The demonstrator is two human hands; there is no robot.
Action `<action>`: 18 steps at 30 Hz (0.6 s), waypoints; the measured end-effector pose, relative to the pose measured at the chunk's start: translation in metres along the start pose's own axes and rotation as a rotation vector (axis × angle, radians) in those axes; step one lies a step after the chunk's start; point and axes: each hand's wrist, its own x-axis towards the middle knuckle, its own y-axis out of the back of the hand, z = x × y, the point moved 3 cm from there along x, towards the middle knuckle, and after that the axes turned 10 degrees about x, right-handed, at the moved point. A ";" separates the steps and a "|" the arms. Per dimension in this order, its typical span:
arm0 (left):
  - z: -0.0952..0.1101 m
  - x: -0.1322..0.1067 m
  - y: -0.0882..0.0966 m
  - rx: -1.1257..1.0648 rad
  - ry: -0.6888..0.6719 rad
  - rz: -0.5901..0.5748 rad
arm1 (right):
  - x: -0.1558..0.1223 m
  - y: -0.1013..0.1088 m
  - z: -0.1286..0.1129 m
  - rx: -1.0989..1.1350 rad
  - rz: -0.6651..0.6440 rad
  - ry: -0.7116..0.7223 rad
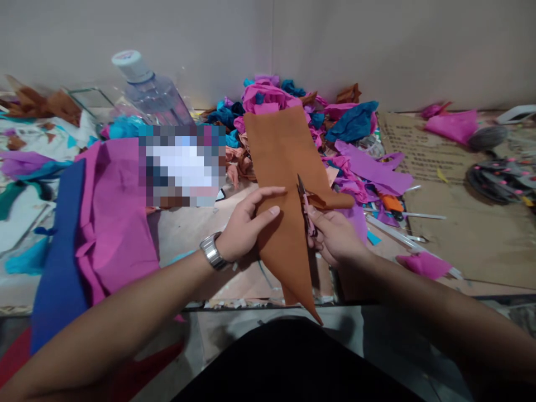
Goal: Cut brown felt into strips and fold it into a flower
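Observation:
A long brown sheet (pixel 280 151), crepe paper or thin cloth, lies across the middle of the table with its pointed near end hanging over the front edge. My left hand (pixel 247 223) rests on its left side, fingers stretched out and thumb apart, wearing a metal watch. In my right hand (pixel 335 231) is a pair of small scissors (pixel 307 212), their handles gripped between thumb and fingers. The blades point away from me, along a cut in the sheet. Right of the cut, a brown strip (pixel 330 201) is folded and curled aside.
A clear bottle (pixel 157 97) with a white cap stands at the back left. Pink sheets (pixel 121 218) and a blue sheet (pixel 61 240) hang over the left front edge. Colourful scraps (pixel 268 92) pile up behind the brown sheet. Cardboard (pixel 439 206) covers the right side.

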 end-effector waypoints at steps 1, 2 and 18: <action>-0.004 0.002 0.000 -0.038 0.029 0.015 | 0.000 0.001 0.000 -0.009 0.004 0.001; -0.007 0.003 0.000 -0.074 0.063 0.022 | 0.000 0.001 0.000 -0.015 0.004 0.002; 0.002 -0.003 -0.002 0.169 -0.041 -0.006 | 0.003 0.002 0.000 0.010 -0.006 0.024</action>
